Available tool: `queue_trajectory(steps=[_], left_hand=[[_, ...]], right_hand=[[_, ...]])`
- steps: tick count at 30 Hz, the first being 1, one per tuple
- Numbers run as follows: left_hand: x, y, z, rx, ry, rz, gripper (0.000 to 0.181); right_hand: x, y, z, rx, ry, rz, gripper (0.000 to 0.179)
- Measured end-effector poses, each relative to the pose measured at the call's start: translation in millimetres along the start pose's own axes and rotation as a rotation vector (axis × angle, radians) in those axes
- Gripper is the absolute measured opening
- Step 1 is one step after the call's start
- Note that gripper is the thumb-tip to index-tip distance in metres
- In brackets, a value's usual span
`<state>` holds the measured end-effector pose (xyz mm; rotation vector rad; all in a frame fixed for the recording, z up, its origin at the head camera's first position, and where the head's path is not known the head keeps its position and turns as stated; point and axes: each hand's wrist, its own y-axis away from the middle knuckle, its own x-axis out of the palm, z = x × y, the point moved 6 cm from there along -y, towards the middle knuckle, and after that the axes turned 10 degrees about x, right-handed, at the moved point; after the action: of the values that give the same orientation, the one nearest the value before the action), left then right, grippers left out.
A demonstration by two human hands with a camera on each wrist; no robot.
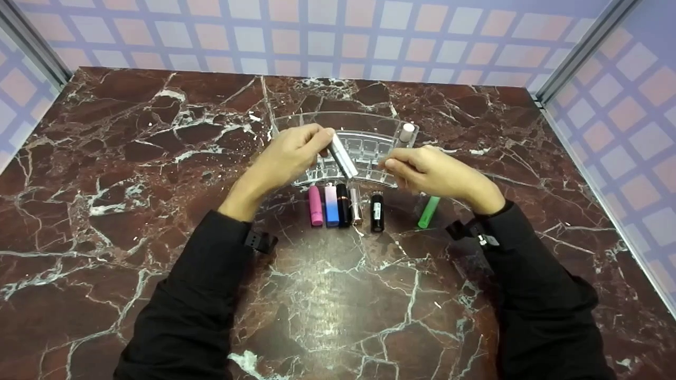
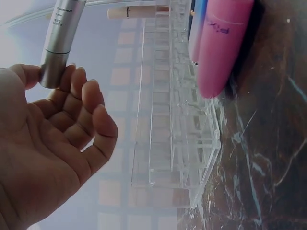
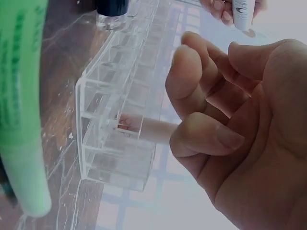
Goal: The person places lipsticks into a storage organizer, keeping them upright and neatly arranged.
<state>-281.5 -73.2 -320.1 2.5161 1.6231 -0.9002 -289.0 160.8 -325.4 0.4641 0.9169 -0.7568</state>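
My left hand [image 1: 288, 153] pinches a slim silver lipstick tube [image 1: 344, 157] by one end, between thumb and fingertips. In the left wrist view, small print runs along this silver tube [image 2: 62, 31]. The tube slants over a clear, curved, tiered lipstick organizer [image 1: 364, 145] with many small compartments. A lipstick with a pale beige cap [image 1: 407, 132] stands in the organizer's far right end. Close to that end is my right hand [image 1: 435, 171], its fingers loosely bent. The right wrist view shows nothing between its fingers [image 3: 184, 72].
In front of the organizer lie a pink tube [image 1: 315, 205], a pink-to-blue tube [image 1: 331, 206], a black lipstick [image 1: 343, 206], a silver one [image 1: 356, 206] and a black one with a white label [image 1: 377, 212]. Right of them is a green tube [image 1: 428, 212]. Patterned panels [image 1: 322, 42] border the marbled table [image 1: 158, 211].
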Motion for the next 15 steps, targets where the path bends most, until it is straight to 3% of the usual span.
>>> queue_trajectory(steps=[9,15], left_hand=[[19.5,-3.6,-9.9,0.120,0.067,0.036,0.030],[28.8,-4.8,-16.0,0.184,-0.024,0.048,0.029]], right_hand=[[6,1.8,12,0.003,-0.070,0.052,0.039],[10,2.8,16,-0.047,-0.089,0.067,0.036]])
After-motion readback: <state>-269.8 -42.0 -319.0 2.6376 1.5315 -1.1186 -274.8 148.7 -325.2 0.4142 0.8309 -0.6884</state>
